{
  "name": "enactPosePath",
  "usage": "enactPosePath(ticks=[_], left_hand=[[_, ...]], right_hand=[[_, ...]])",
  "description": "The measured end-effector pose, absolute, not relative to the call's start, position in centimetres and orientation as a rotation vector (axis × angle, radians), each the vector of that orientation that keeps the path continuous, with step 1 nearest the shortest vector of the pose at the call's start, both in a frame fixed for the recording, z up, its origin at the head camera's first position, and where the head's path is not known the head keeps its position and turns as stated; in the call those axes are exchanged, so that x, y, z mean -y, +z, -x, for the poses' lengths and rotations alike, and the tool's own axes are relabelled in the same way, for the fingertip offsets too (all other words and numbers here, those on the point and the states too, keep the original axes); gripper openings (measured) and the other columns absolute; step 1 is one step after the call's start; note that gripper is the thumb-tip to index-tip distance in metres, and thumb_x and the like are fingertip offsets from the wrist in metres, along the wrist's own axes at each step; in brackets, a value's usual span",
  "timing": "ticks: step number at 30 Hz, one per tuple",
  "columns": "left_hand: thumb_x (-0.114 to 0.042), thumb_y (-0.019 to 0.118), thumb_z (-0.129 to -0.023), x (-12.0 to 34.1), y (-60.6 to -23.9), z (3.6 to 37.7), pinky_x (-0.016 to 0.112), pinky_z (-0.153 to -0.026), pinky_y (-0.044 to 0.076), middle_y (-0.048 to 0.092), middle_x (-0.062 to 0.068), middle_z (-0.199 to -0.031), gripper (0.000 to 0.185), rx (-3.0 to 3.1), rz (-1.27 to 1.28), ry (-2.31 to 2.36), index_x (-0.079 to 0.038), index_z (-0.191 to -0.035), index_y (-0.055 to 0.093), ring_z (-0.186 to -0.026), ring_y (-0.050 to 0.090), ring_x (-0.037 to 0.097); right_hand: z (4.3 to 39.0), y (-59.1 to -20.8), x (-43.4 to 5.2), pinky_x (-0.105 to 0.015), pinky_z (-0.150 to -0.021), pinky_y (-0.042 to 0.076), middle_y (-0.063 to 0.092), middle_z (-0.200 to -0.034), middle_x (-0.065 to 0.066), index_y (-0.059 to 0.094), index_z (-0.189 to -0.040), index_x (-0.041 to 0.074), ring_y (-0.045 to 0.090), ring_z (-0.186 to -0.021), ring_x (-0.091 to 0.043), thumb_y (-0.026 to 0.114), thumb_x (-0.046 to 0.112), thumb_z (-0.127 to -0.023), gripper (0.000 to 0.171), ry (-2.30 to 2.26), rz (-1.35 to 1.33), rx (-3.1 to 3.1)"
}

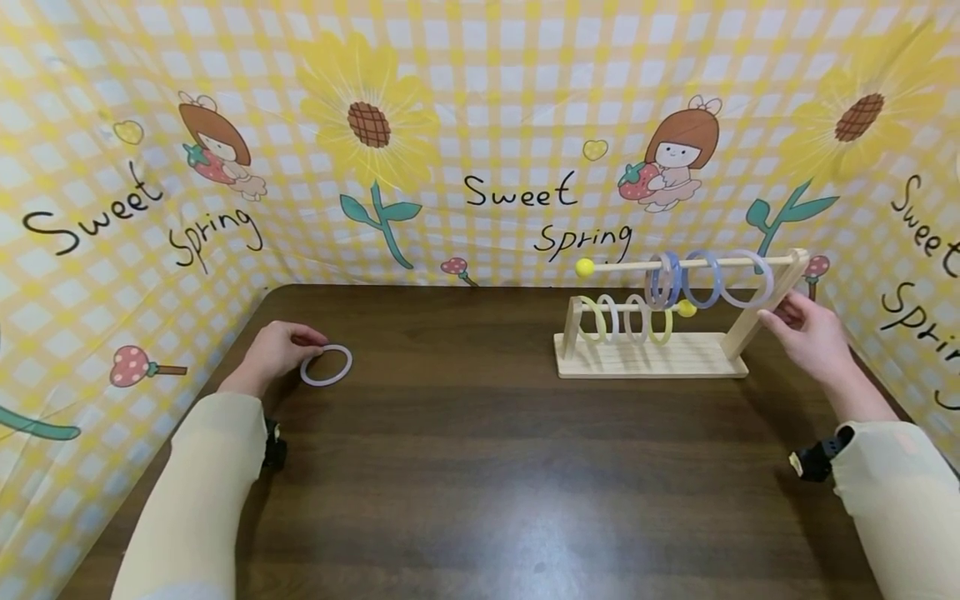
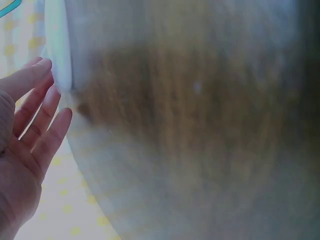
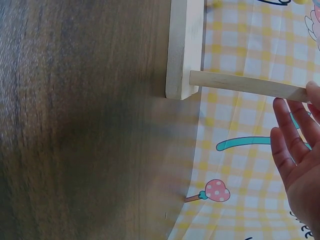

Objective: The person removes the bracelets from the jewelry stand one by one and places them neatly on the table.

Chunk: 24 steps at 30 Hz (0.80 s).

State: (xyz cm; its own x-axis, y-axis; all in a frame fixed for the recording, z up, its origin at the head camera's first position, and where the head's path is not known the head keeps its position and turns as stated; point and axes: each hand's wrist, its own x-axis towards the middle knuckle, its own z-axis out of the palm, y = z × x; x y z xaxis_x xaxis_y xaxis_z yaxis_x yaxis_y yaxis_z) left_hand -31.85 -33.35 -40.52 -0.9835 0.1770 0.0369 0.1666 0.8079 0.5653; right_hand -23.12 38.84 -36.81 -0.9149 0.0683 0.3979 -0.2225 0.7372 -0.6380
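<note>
Relaxed and holding nothing, the left hand [image 1: 273, 353] touches a pale lilac plastic ring [image 1: 326, 365] lying flat on the dark wooden table [image 1: 480, 467] at its three o'clock. Fingers straight, the right hand [image 1: 813, 337] rests against the slanted post of the light wooden ring rack [image 1: 651, 357] at its nine o'clock.

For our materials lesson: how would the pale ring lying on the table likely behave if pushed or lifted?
The pale ring looks thin and hollow, so probably light. It holds a clean circle, suggesting stiffness. Lying flat on the table, it would likely slide; stood on edge, it might roll.
</note>
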Motion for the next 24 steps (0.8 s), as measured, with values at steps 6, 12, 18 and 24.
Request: enactPosePath(ticks=[6, 12, 18, 24], left_hand=[[-0.013, 0.07, -0.091, 32.4, -39.6, 31.8, 0.033, -0.069, 0.05, 0.071, 0.014, -0.096, 0.021, -2.983, -0.363, 0.977, 0.001, -0.108, 0.071, -0.087, 0.065, 0.028], [-0.015, 0.069, -0.092, 29.1, -38.2, 31.7, 0.033, -0.072, 0.05, 0.071, 0.013, -0.099, 0.023, -2.968, -0.474, 1.043, 0.0, -0.11, 0.071, -0.088, 0.064, 0.029], [-0.019, 0.071, -0.091, 23.8, -36.9, 31.1, 0.029, -0.069, 0.051, 0.071, 0.01, -0.1, 0.021, -2.943, -0.577, 1.203, -0.005, -0.107, 0.073, -0.085, 0.063, 0.021], [-0.016, 0.074, -0.087, 18.1, -36.0, 30.2, 0.027, -0.07, 0.05, 0.071, 0.007, -0.096, 0.019, -2.868, -0.77, 1.418, -0.005, -0.103, 0.074, -0.084, 0.063, 0.019]], right_hand=[[23.1, -36.8, -38.7, -0.002, -0.065, 0.037, 0.052, -0.119, -0.037, 0.051, -0.129, -0.013, 0.042, -0.078, 0.025, 0.057, 0.013, -0.099, 0.04, 0.986, -0.095, 2.569], [23.2, -36.8, -38.7, -0.003, -0.065, 0.037, 0.053, -0.118, -0.035, 0.051, -0.129, -0.012, 0.042, -0.078, 0.024, 0.057, 0.013, -0.099, 0.04, 0.982, -0.096, 2.561], [23.2, -36.9, -38.6, -0.002, -0.067, 0.036, 0.053, -0.118, -0.037, 0.051, -0.128, -0.014, 0.041, -0.08, 0.026, 0.057, 0.01, -0.098, 0.039, 0.99, -0.14, 2.534], [23.2, -37.0, -38.7, -0.001, -0.068, 0.036, 0.054, -0.117, -0.038, 0.051, -0.127, -0.015, 0.04, -0.081, 0.027, 0.057, 0.009, -0.098, 0.038, 0.993, -0.135, 2.529]])
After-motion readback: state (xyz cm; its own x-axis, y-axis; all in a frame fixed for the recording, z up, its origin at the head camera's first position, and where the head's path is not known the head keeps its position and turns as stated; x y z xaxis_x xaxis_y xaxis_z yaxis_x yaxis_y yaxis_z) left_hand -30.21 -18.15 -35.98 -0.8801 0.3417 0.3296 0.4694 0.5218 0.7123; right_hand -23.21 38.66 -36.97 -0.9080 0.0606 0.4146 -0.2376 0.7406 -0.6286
